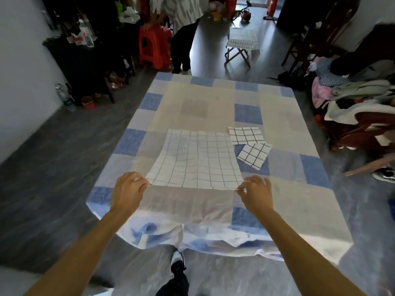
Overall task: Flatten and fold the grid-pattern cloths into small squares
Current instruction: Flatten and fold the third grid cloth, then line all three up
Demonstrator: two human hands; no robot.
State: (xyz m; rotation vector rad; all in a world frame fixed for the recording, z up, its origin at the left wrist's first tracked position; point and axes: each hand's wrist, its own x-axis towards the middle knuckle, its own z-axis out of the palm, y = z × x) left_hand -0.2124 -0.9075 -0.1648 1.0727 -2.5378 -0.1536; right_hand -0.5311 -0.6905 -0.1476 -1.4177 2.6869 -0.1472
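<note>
Pinching the near-left corner of the grid-pattern cloth (196, 161), the left hand (128, 189) has its fingers curled in tight on the fabric. The right hand (257, 192) does the same at the near-right corner, thumb and fingertips closed on the very tip. Between the two hands the near hem runs straight and taut. The cloth is opened out to its full size, white with thin dark lines, and spreads away from the person across the middle of the tablecloth (288, 116). Its far edge lies flat and a few shallow ripples run through its centre. Whether the near hem touches the surface or is held just above it cannot be told.

Just beyond the cloth's far-right corner lie two folded pieces. The farther folded square (245, 135) sits roughly in line with the tablecloth's edges. The nearer folded square (254, 155) is turned at an angle, its upper edge touching or slightly overlapping the first. Both rest on the tablecloth — a patchwork of blue, beige and pale grey blocks that hangs in folds over the near end.

Past the far end a person (183, 39) stands beside red plastic stools (155, 45). A folding stool (237, 56) carries more checked fabric (242, 39) — and a heap of clothes (352, 97) is piled at the right
</note>
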